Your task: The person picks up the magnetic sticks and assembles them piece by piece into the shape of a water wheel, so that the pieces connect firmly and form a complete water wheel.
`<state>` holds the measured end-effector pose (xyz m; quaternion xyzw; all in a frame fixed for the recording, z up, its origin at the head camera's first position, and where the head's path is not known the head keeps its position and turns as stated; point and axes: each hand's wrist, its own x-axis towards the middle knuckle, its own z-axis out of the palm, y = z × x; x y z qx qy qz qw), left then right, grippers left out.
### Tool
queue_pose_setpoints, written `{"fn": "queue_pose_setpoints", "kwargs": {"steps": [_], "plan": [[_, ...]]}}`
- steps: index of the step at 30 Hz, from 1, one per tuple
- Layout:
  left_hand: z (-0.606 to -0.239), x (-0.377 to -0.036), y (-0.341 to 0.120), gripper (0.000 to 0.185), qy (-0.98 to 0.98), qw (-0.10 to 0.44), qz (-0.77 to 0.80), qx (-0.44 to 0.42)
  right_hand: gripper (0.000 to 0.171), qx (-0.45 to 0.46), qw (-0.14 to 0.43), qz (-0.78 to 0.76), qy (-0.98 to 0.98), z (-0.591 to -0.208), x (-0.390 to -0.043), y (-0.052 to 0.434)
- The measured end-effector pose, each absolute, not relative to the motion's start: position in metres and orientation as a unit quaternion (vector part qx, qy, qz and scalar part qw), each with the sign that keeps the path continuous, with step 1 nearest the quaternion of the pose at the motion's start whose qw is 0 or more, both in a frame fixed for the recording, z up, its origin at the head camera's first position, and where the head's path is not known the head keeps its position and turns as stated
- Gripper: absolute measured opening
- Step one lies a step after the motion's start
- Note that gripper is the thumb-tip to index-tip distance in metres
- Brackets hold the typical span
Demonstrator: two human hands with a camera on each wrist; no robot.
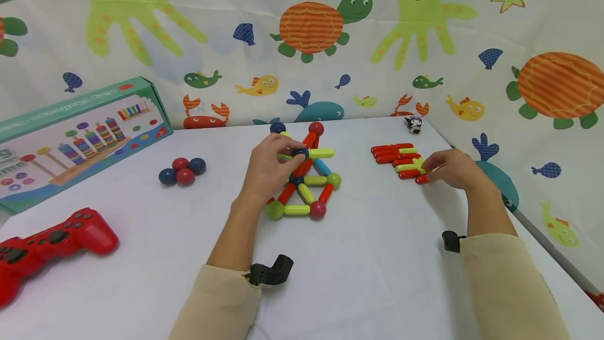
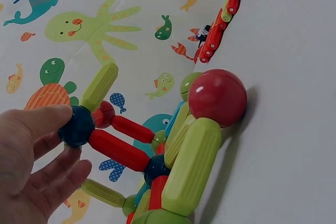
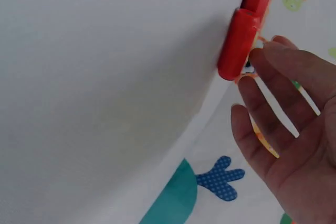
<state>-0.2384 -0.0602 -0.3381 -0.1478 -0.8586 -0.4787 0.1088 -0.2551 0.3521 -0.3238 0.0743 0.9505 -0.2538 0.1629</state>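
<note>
Cloth (image 1: pixel 264 9) printed with turtles, octopuses, crabs and fish hangs behind the white table (image 1: pixel 368 277), beyond both hands. To the left of the left hand (image 1: pixel 266 167) lie four red and dark blue balls (image 1: pixel 185 177) in a cluster; farther left stands a toy box (image 1: pixel 89 140) with a picture on its side, and nearer the person is a red game controller (image 1: pixel 96 232). Both arms reach forward in beige sleeves (image 1: pixel 222 303), well apart. The left hand bends over from its wrist and pinches a dark blue ball (image 2: pixel 76 126) between thumb and fingers; a red stick and a yellow-green stick join that ball. The ball is part of a frame (image 1: pixel 305 193) of sticks and balls, which lies by the left hand, mostly to its right, between the two hands. The right hand (image 1: pixel 448 167) has its fingers loosely bent and spread, with nothing seen in its grasp. Its fingertips are right beside the near end of a group of red and yellow-green sticks (image 1: pixel 389 158), which extends leftward and away from them; whether they touch a stick cannot be told. Beyond the right hand, slightly to its left, stands a small black-and-white figure (image 1: pixel 413 125).
</note>
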Motion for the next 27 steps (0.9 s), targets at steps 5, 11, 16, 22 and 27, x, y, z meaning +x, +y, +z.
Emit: {"fn": "queue_pose_setpoints", "kwargs": {"steps": [5, 11, 16, 22, 27], "plan": [[-0.338, -0.238, -0.060, 0.025, -0.858, 0.111, -0.479, -0.149, 0.038, 0.085, 0.165, -0.244, 0.952, -0.329, -0.255, 0.355], [-0.338, -0.238, -0.060, 0.025, -0.858, 0.110, -0.480, -0.150, 0.037, 0.081, 0.210, -0.240, 0.944, -0.332, -0.256, 0.355], [-0.336, -0.238, -0.060, 0.025, -0.858, 0.108, -0.479, -0.150, 0.040, 0.057, 0.244, -0.233, 0.940, -0.334, -0.255, 0.349], [-0.338, -0.239, -0.060, 0.025, -0.858, 0.106, -0.480, -0.152, 0.042, 0.010, 0.250, -0.243, 0.937, -0.329, -0.253, 0.336], [-0.338, -0.239, -0.061, 0.025, -0.858, 0.105, -0.480, -0.150, 0.044, -0.026, 0.227, -0.274, 0.934, -0.321, -0.253, 0.318]]}}
